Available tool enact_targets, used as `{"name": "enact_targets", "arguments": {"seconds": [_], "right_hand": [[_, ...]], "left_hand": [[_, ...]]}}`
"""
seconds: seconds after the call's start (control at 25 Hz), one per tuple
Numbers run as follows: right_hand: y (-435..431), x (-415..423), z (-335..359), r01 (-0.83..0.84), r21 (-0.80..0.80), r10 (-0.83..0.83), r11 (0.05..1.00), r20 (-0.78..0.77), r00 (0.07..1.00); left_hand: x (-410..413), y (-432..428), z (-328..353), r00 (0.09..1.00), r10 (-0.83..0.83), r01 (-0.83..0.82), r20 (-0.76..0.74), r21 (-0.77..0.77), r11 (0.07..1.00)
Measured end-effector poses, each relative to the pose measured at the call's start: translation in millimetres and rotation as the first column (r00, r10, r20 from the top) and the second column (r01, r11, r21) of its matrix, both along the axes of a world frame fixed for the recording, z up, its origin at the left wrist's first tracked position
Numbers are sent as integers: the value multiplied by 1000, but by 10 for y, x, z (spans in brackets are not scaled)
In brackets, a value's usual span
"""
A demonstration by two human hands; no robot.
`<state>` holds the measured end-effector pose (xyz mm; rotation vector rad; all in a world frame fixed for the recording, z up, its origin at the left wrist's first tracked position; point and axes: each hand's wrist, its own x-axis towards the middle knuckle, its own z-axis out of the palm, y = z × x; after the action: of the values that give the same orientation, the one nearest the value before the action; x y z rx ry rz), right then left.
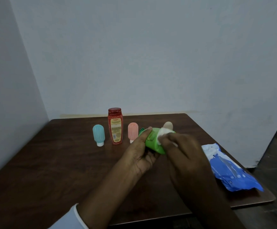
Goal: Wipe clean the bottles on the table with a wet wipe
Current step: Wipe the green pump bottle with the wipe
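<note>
Bare surface [52, 171] lies open across the left half and along the near edge. Blocking the far middle, a row stands upright with narrow gaps: blue bottle [98, 135], red bottle [115, 126], pink bottle [132, 133]. Just right, the left hand [141, 154] grips a green bottle [152, 143] and the right hand [182, 151] presses a wet wipe [163, 135] on it, a beige bottle [168, 125] close behind. A wipe pack [230, 169] occupies the right edge; a wall [151, 63] closes the far side.

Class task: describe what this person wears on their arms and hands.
The left hand and right hand are bare: no gloves, and no rings or watch can be made out. A white sleeve ends in a cuff on the left forearm. The right forearm is uncovered as far as the picture shows.
</note>
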<state>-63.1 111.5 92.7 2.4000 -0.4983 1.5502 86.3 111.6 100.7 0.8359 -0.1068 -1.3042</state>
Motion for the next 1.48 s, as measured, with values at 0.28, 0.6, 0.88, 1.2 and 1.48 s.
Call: {"name": "enact_targets", "arguments": {"seconds": [0.28,0.6,0.88,1.2,1.48], "right_hand": [[47,-45,-115,42,-10,-42,999,16,999],[-144,-131,-115,54,106,-57,993,23,998],[-82,-354,98,-218,364,119,906,276,954],[-484,-88,-359,-245,627,125,739,230,965],[-769,292,-389,-170,359,130,918,134,982]], "left_hand": [[30,-16,52,997,58,-57,40,-34,998],[31,-22,17,998,50,-48,37,-46,998],[260,-137,-266,743,187,-65,643,-209,976],[568,-194,-618,404,122,116,907,-183,976],[603,-226,-772,492,59,170,869,-162,972]]}}
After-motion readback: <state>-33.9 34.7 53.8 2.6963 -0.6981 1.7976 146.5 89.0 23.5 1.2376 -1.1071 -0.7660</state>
